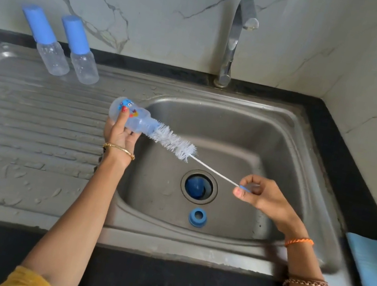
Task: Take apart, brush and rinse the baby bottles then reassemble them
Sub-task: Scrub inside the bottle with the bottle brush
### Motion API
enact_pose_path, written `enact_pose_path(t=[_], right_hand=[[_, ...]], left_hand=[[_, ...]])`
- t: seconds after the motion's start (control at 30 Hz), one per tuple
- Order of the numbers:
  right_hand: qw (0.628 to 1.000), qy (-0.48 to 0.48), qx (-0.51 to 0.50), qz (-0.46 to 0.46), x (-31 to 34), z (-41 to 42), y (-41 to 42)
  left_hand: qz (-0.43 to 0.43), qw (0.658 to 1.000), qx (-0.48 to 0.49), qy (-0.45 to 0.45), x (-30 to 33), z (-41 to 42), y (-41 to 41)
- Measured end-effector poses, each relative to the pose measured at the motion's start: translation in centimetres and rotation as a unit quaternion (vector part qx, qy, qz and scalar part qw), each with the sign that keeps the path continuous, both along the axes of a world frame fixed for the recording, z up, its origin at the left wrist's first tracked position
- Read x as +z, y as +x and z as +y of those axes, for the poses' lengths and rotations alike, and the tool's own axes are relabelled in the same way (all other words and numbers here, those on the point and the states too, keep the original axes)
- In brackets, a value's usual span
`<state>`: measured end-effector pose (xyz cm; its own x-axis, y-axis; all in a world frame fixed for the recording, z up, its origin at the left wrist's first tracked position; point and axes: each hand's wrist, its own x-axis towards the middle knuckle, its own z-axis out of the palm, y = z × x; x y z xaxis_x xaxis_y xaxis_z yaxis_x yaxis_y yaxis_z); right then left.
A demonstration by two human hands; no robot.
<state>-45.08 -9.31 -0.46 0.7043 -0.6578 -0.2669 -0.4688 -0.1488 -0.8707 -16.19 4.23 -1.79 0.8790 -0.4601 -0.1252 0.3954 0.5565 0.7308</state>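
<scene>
Left hand grips the bottle, mouth angled toward the right hand, which pinches the brush handle above the sink

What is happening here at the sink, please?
A person is washing baby bottles. The left hand holds an open bottle over the sink, and the right hand pinches the handle of a bottle brush whose tip is at the bottle's mouth. A blue ring lies in the basin. Two capped bottles stand on the drainboard.
</scene>
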Motion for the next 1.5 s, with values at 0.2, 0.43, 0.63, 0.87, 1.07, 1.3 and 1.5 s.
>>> enact_pose_path(t=[0.2,0.43,0.63,0.87,1.07,1.3,1.5], right_hand=[[0.898,-0.417,-0.136,0.023,-0.6,0.4,0.4],[1.0,0.025,0.004,-0.016,-0.8,0.8,1.1],[0.937,-0.341,-0.06,0.038,-1.3,0.5,0.9],[0.907,-0.402,-0.095,0.081,0.3,1.5,0.9],[0.99,0.123,0.007,0.065,-0.1,0.9,0.9],[0.866,-0.48,-0.14,-0.018,-0.2,0.8,1.0],[0.995,-0.018,-0.089,0.028,0.8,1.5,1.2]], left_hand=[[-0.021,1.0,-0.018,-0.005,-0.2,0.7,0.2],[0.027,0.999,-0.013,-0.029,0.6,0.4,-0.1],[0.013,0.999,0.004,-0.031,0.3,0.5,0.1],[-0.012,1.0,-0.003,-0.005,-0.3,0.2,-0.4],[-0.059,0.998,0.025,0.026,-0.2,0.5,-0.5],[-0.034,0.999,0.015,0.034,0.1,0.5,-0.7],[0.004,1.0,0.011,0.011,0.7,0.6,-0.8]])
